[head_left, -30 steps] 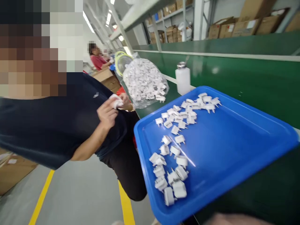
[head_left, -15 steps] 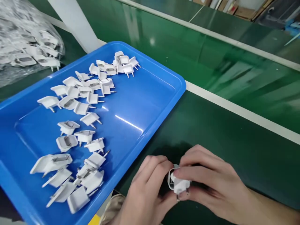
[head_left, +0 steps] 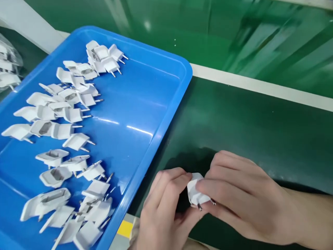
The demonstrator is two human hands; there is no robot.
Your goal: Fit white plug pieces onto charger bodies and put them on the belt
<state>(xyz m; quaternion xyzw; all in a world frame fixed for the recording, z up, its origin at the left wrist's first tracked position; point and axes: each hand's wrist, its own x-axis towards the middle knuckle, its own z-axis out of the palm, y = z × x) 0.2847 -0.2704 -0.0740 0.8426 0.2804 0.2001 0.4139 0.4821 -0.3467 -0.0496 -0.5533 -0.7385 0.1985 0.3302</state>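
Note:
Just above the dark green work surface, a white two-pin plug housing (head_left: 195, 190) is held between both hands, its smooth face toward me and its metal pins pointing down and to the right. My left hand (head_left: 166, 205) grips its left side with curled fingers and thumb. On the opposite side, my right hand (head_left: 239, 194) pinches the same piece, its fingertips covering part of it. To the left, a blue tray (head_left: 145, 114) holds many similar white plug housings (head_left: 76, 140), some showing hollow backs and others their pins.
A clear plastic bag (head_left: 10, 55) with more white pieces lies beyond the tray's left side. Behind the tray stands a pale post (head_left: 28, 24). A white strip (head_left: 260, 85) runs along the back of the green work surface (head_left: 247, 128), below a shiny green panel (head_left: 166, 31).
The plug housing has turned: its open hollow showed before, and now a smooth face does. My view has shifted, so the tray appears farther left. Both hands keep their hold.

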